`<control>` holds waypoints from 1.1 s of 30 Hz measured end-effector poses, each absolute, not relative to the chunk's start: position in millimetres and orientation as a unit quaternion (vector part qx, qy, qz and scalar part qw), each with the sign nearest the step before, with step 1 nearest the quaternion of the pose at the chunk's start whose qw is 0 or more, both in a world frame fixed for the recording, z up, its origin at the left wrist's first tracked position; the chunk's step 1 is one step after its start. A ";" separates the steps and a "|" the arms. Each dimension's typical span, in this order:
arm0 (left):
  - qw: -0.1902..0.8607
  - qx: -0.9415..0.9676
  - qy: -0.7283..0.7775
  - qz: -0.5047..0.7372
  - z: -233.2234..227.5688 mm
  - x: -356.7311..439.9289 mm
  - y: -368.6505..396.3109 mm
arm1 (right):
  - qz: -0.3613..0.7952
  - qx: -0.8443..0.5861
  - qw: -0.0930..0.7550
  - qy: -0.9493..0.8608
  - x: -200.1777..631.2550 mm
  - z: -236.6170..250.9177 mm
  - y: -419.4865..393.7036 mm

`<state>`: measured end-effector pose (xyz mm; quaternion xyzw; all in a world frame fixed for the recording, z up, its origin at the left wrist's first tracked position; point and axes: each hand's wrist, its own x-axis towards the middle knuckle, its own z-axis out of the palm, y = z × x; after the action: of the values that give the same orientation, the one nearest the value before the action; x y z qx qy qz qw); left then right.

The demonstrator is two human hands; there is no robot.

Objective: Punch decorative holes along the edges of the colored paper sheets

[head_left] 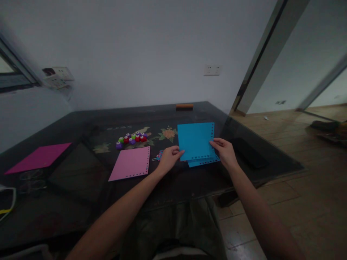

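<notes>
Both my hands hold a blue sheet of card point(195, 141) raised at a tilt, with a row of punched holes along its right and lower edges. My left hand point(171, 159) pinches its lower left corner. On its right edge, the thumb and fingers of my right hand point(223, 151) are closed. Beneath it shows the edge of a second blue sheet point(204, 162), also punched; whether the two touch is unclear. Left of my left hand lies a pink punched sheet point(131, 163). A small pink-and-blue item point(159, 155) with thin metal prongs is partly hidden behind that hand.
Several colourful eye-topped figures point(132, 138) stand behind the pink sheet. A magenta sheet point(39, 157) lies far left on the dark table point(162, 187). A brown bar point(184, 107) sits by the wall, and a black flat object point(248, 153) lies at the right.
</notes>
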<state>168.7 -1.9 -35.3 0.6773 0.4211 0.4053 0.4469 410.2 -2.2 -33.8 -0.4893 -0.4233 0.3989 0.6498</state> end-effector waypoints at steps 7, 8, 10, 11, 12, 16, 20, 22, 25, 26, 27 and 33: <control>0.439 0.689 0.415 0.400 -40.9 171.3 -2.6 | 0.379 -0.503 0.653 -0.419 414.5 -39.1 2.5; 0.452 0.681 0.402 0.412 -40.4 171.7 -3.3 | 0.379 -0.505 0.656 -0.415 416.5 -39.2 3.5; 0.475 0.663 0.380 0.435 -39.4 171.7 -4.4 | 0.378 -0.509 0.661 -0.401 422.9 -38.9 5.7; 0.478 0.660 0.376 0.441 -39.2 171.4 -4.9 | 0.378 -0.512 0.662 -0.395 427.2 -38.6 7.1; 0.472 0.664 0.378 0.441 -39.3 170.9 -5.3 | 0.378 -0.515 0.662 -0.392 432.0 -38.3 8.4; 0.381 0.722 0.410 0.406 -41.9 168.3 -6.4 | 0.377 -0.531 0.640 -0.407 449.7 -40.7 12.8; 0.246 0.797 0.443 0.329 -43.8 167.1 -6.9 | 0.367 -0.558 0.606 -0.431 454.3 -47.4 13.4; 0.191 0.815 0.457 0.302 -44.8 166.6 -6.5 | 0.363 -0.565 0.594 -0.443 452.7 -50.0 13.3; 0.146 0.828 0.453 0.297 -47.4 165.6 -5.4 | 0.362 -0.571 0.577 -0.457 450.0 -51.9 14.1; 0.142 0.832 0.448 0.297 -48.5 165.4 -5.2 | 0.362 -0.574 0.572 -0.461 449.4 -52.4 14.6; 0.140 0.835 0.444 0.293 -49.6 165.3 -5.3 | 0.362 -0.577 0.567 -0.463 449.0 -52.9 15.1; 0.122 0.853 0.436 0.261 -54.1 168.9 -9.2 | 0.348 -0.597 0.536 -0.485 448.3 -55.3 16.2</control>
<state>168.9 -9.2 -54.1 0.8528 0.4359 0.2606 0.1216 448.3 16.2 -55.3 -0.5967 -0.4846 0.3483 0.5364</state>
